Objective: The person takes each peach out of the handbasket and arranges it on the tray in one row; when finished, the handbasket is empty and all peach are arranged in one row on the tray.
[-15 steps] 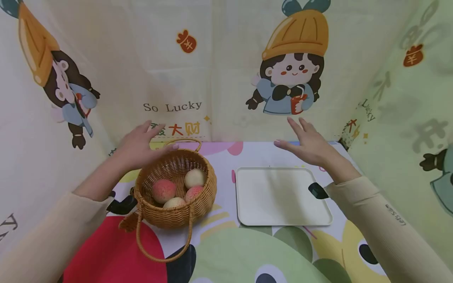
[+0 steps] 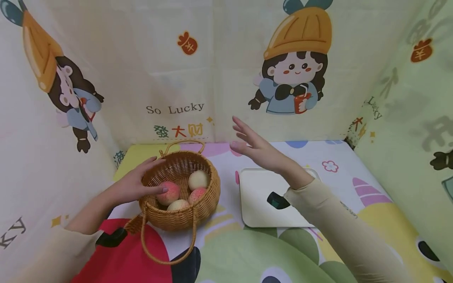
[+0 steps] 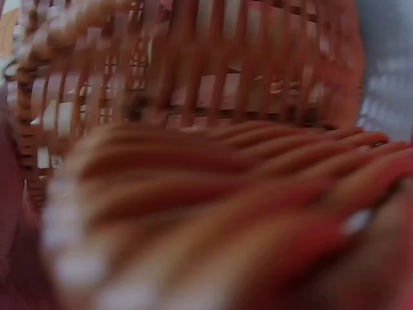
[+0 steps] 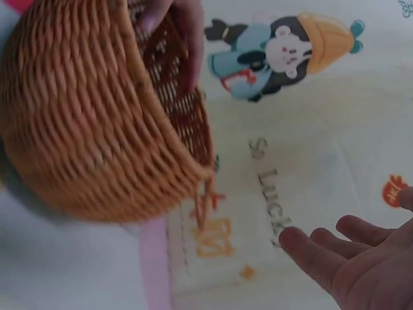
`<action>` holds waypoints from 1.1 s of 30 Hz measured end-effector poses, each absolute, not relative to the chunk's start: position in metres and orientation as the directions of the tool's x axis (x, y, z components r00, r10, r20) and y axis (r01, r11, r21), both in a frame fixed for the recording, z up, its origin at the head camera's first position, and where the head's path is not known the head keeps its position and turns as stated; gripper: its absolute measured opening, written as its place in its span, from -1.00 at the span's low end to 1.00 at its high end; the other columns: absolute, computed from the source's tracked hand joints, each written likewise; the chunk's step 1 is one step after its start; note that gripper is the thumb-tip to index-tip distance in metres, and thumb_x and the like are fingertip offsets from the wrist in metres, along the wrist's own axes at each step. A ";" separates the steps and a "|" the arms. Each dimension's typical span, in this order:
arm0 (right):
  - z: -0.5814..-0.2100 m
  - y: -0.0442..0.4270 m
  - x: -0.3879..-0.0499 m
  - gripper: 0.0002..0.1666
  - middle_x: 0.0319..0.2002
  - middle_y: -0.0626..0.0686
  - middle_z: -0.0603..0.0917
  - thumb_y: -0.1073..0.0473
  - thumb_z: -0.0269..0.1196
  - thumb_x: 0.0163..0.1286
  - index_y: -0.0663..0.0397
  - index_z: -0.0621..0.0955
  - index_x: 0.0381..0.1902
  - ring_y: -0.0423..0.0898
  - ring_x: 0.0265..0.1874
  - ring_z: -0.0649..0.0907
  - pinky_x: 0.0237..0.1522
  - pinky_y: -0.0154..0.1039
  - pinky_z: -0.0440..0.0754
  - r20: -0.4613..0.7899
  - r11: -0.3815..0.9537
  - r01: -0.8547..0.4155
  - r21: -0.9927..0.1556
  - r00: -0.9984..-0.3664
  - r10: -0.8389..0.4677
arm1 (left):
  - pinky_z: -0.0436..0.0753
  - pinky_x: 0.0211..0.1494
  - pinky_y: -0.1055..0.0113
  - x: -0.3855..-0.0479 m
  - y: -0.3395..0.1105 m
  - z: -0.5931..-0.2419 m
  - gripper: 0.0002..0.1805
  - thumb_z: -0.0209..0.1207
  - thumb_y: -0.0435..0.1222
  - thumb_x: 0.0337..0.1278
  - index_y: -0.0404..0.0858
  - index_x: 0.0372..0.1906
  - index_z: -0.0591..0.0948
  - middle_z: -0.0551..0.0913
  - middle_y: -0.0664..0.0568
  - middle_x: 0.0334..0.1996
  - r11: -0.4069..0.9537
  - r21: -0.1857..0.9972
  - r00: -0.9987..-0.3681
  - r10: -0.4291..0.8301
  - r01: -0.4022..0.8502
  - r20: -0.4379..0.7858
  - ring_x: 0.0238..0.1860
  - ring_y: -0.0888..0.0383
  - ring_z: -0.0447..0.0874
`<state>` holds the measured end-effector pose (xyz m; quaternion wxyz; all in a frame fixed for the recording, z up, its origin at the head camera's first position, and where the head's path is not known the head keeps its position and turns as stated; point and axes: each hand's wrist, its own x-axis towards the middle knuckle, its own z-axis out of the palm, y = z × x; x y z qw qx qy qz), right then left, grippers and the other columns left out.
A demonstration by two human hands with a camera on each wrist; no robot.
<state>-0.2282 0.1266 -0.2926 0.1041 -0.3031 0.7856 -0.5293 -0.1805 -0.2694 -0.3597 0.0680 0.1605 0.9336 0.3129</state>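
Note:
A woven wicker basket (image 2: pixel 209 200) stands on the left side of the table, with two pink peaches (image 2: pixel 170 193) and two pale, cream round fruits (image 2: pixel 199 180) inside. My left hand (image 2: pixel 136 185) is at the basket's left rim, fingers extended and thumb reaching over the opening near a pink peach. Whether it touches the peach cannot be told. In the left wrist view a woven flap (image 3: pixel 193 213) of the basket is blurred and close. My right hand (image 2: pixel 260 151) is held in the air right of the basket, fingers spread and holding nothing.
A white rectangular tray (image 2: pixel 258 212) lies on the right, partly covered by my right forearm. The basket's front handle (image 2: pixel 170 262) hangs down onto the patterned cloth, and its rear handle (image 2: pixel 185 141) stands up. Printed cloth walls (image 2: pixel 226 78) enclose the table's back and sides.
My left hand has lowered to the basket's left rim, its thumb now over the opening. My right hand has moved left from above the tray's right side toward the basket.

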 end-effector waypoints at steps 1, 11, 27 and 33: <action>-0.295 0.118 -0.229 -0.07 0.59 -0.01 0.05 -0.12 0.15 0.52 -0.38 -0.08 0.65 0.03 0.53 0.16 0.40 0.07 0.29 0.163 0.197 -0.337 -0.921 -0.790 -0.592 | 0.21 0.24 -0.50 -0.180 -0.270 -0.363 0.01 0.42 0.06 0.08 -0.18 0.56 0.23 -0.01 -0.34 0.56 0.744 0.614 -0.938 0.347 0.261 -0.022 0.49 -0.45 -0.02; -0.323 0.041 -0.233 -0.18 0.50 0.12 0.23 -0.01 0.08 0.58 -0.30 0.01 0.64 0.06 0.40 0.41 0.20 0.08 0.53 0.124 -0.067 -0.108 -0.992 -0.717 -0.686 | 0.34 0.24 -0.40 -0.177 -0.271 -0.382 -0.35 0.06 -0.48 0.33 -0.26 0.48 0.19 0.19 -0.31 0.45 0.658 0.716 -0.948 0.317 0.233 0.017 0.42 -0.38 0.19; -0.353 -0.021 -0.227 -0.23 0.29 0.08 0.49 -0.04 0.17 0.54 -0.08 0.20 0.59 0.02 0.26 0.54 0.07 -0.04 0.64 -0.108 0.190 -0.091 -0.978 -0.562 -0.820 | 0.36 0.19 -0.44 -0.181 -0.282 -0.388 -0.28 0.10 -0.43 0.26 -0.09 0.51 0.22 0.28 -0.19 0.45 0.702 0.649 -0.935 0.353 0.294 0.041 0.41 -0.31 0.24; -0.353 -0.025 -0.226 -0.41 0.12 -0.05 0.68 -0.02 0.36 0.39 0.00 0.57 0.32 -0.28 0.08 0.61 0.06 -0.36 0.52 -0.141 0.376 -0.443 -0.814 -0.478 -0.867 | 0.63 -0.04 -0.24 -0.181 -0.288 -0.370 -0.24 0.21 -0.35 0.22 -0.10 0.53 0.26 0.29 -0.27 0.45 0.735 0.601 -0.919 0.395 0.313 -0.005 0.33 -0.43 0.33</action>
